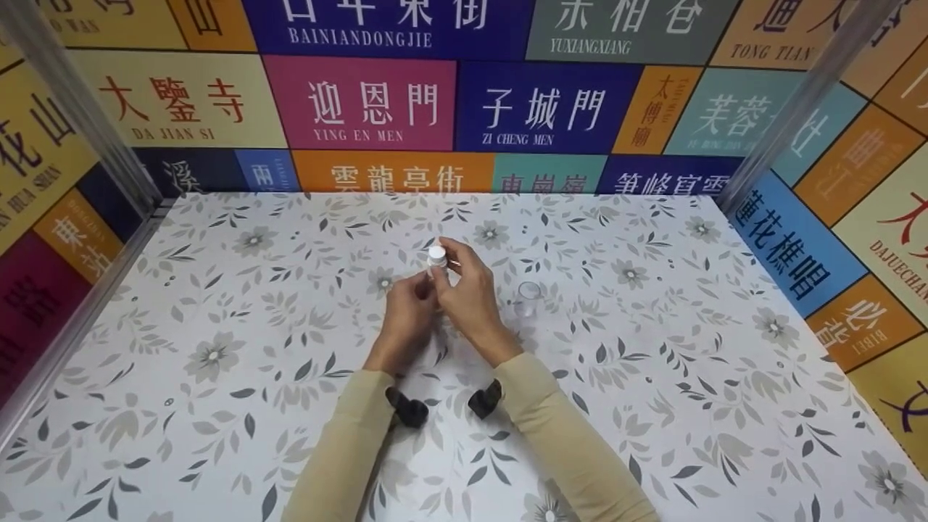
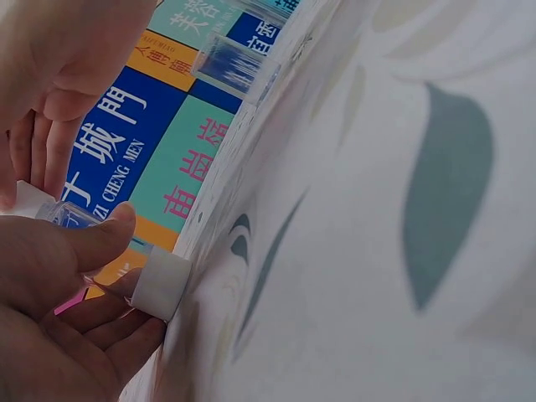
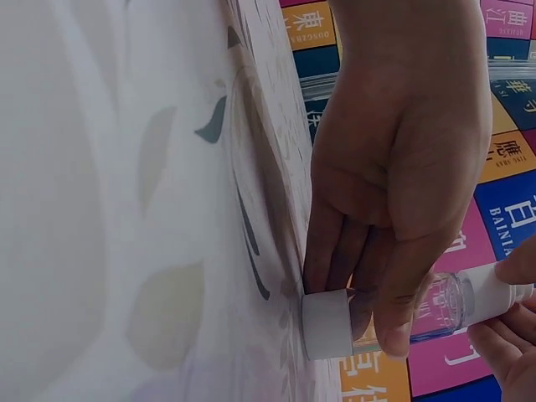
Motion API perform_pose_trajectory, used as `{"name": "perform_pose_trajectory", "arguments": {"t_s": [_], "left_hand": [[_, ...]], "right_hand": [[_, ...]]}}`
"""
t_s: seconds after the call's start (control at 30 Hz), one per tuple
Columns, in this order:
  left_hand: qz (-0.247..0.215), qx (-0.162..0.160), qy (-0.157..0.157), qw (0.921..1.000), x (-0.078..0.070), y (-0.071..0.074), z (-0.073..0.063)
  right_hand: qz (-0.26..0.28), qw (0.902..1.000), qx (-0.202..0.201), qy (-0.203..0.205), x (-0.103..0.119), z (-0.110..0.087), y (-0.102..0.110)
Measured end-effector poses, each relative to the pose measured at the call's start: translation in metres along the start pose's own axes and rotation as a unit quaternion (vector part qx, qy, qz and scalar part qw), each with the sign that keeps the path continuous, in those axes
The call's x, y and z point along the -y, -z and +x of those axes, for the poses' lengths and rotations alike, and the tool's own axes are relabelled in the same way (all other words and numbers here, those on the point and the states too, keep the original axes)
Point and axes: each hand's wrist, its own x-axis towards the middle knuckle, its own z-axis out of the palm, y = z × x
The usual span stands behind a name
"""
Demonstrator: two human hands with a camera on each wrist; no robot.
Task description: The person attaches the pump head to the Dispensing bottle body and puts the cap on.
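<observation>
A small clear bottle [image 3: 435,306] with a white base [image 3: 327,325] and a white top [image 1: 436,254] stands upright between the two hands, its base at the tabletop. My left hand [image 1: 412,308] grips the lower clear part, thumb on one side and fingers on the other, as the left wrist view also shows with the white base [image 2: 161,283]. Higher up, my right hand [image 1: 467,290] pinches the white top between thumb and fingers. A clear, see-through cap [image 1: 527,299] sits on the table just right of the right hand.
White cloth with grey leaves and flowers covers the table [image 1: 217,435]. Panels of coloured signs [image 1: 362,105] rise at the back and both sides, with metal posts [image 1: 109,123] at the back corners. Black wrist camera mounts [image 1: 409,409] are on both sleeves.
</observation>
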Motion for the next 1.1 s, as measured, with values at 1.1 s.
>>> {"name": "perform_pose_trajectory", "arguments": {"t_s": [1.1], "left_hand": [[-0.018,0.010,0.008,0.9998,-0.0008,0.0007,-0.0018]], "right_hand": [[-0.011,0.9998,0.002,-0.014,0.0053,0.0007,-0.0010]]}}
